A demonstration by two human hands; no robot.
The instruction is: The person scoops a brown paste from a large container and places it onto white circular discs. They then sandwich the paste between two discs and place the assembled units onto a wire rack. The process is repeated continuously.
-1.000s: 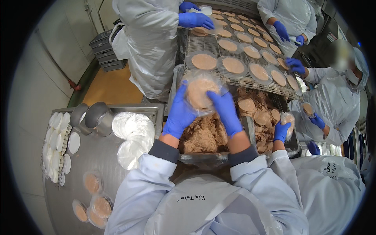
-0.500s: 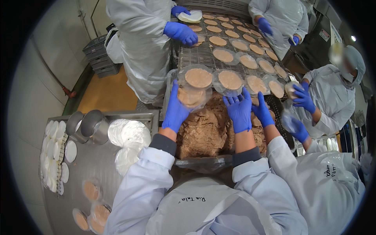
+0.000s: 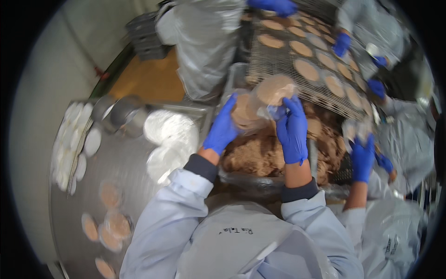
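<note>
My gloved left hand (image 3: 222, 129) is closed on the edge of several flat round meat patties (image 3: 242, 111) wrapped in clear film. Close beside them, my gloved right hand (image 3: 292, 132) pinches the film under another patty (image 3: 275, 89). This one is tilted and overlaps the left-hand patties in the picture. Both hands are above a tub (image 3: 253, 182) heaped with ground meat (image 3: 258, 156). Beyond is a wire mesh conveyor (image 3: 267, 67) with rows of patties, several on film sheets.
On the left, a metal table (image 3: 134, 204) bears metal rings (image 3: 131, 118), white discs (image 3: 169, 128), a basket of white discs (image 3: 69, 146) and loose patties (image 3: 116, 225). Co-workers stand at the far left (image 3: 211, 51), far right (image 3: 367, 25) and near right (image 3: 364, 160). Grey crates (image 3: 147, 39) stand behind.
The view has swung, so the conveyor sits further right. My right hand has come away from the conveyor's front edge with a patty, beside the left-hand ones. The neighbour's hand has withdrawn rightward.
</note>
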